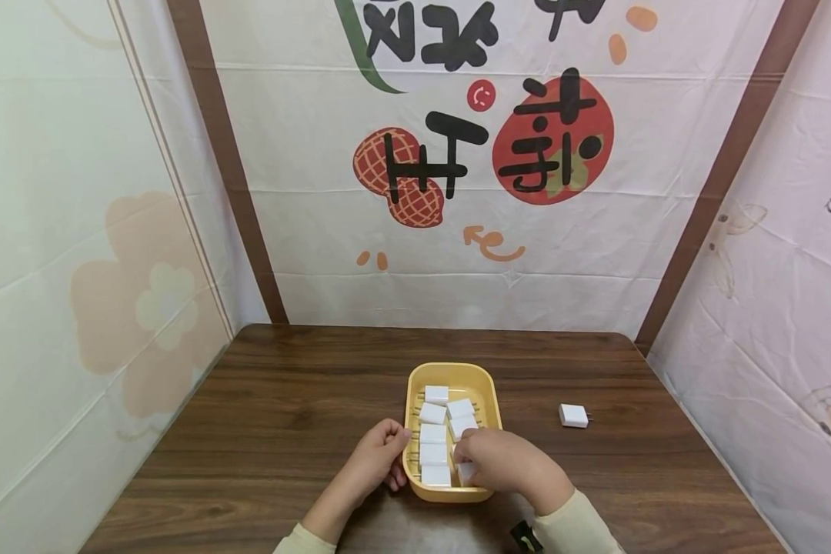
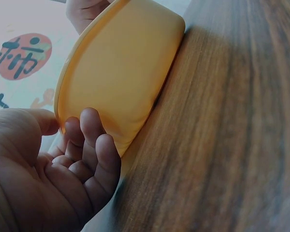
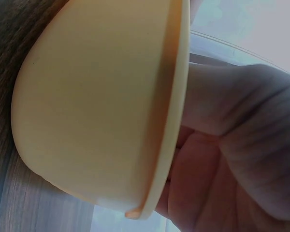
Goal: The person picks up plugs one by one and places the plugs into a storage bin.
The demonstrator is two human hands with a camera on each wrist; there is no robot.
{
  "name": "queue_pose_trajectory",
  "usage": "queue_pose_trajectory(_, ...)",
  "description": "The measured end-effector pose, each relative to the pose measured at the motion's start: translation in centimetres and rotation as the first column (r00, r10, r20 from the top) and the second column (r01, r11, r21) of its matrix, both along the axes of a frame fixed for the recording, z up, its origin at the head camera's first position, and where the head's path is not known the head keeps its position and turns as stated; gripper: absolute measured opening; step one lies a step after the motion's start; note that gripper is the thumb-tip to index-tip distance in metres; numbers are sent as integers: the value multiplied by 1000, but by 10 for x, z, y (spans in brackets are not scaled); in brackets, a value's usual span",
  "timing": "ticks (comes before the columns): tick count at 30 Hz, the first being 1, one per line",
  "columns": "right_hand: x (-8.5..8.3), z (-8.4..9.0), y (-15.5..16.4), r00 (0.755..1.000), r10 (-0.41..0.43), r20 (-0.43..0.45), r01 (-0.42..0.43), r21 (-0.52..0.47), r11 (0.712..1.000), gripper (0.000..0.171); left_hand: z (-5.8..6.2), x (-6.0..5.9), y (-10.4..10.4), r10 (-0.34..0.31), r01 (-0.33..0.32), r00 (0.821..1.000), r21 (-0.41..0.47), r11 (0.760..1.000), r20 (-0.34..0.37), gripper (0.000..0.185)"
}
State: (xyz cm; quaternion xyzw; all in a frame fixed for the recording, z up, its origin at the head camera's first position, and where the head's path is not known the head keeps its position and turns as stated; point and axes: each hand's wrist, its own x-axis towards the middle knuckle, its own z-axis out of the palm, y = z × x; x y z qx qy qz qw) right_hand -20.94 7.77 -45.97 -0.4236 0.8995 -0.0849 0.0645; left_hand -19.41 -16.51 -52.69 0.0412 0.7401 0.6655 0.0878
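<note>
A yellow plastic basket (image 1: pixel 450 496) stands on the table with several white charger plugs (image 1: pixel 432 434) inside, lined up in two columns. In the left column, prongs point to the left. My left hand (image 1: pixel 379 455) pinches the basket's left rim, thumb on top and curled fingers against the outer wall, as the left wrist view shows. Reaching over the right rim, my right hand (image 1: pixel 505 462) grips a white charger plug (image 1: pixel 466 472) low in the right column. Its fingertips are hidden behind the basket wall (image 3: pixel 96 106) in the right wrist view.
One more white charger plug (image 1: pixel 573 415) lies on the brown wooden table (image 1: pixel 284 400), right of the basket, prongs to the right. Printed cloth sheets (image 1: pixel 457 300) hang behind the table and along both sides. A black strap (image 1: pixel 526 536) shows near the right sleeve.
</note>
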Motion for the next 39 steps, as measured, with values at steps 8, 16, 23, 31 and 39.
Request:
queue_pose_trajectory(8, -3, -3, 1, 1000, -9, -11, 9, 11, 1000, 21, 1, 0, 1, 1, -1, 1000, -4, 1000, 9, 35)
queue_pose_trajectory(16, -3, -3, 0, 1000, 1, -17, -1, -1, 1000, 29, 4, 2, -1, -8, 8, 1000, 4, 1000, -9, 33)
queue_pose_trajectory(23, -2, -6, -3, 998, -6, -59, 8, 20, 1000, 21, 5, 3, -1, -12, 12, 1000, 12, 1000, -6, 34)
queue_pose_trajectory(31, -2, -7, -5, 992, -20, -126, 23, 26, 999, 20, 5, 3, -1, -5, 5, 1000, 8, 1000, -8, 34)
queue_pose_trajectory(39, -3, -9, -5, 981, -24, -190, 31, 37, 999, 16, 6, 3, 0, -4, 4, 1000, -3, 1000, -11, 33)
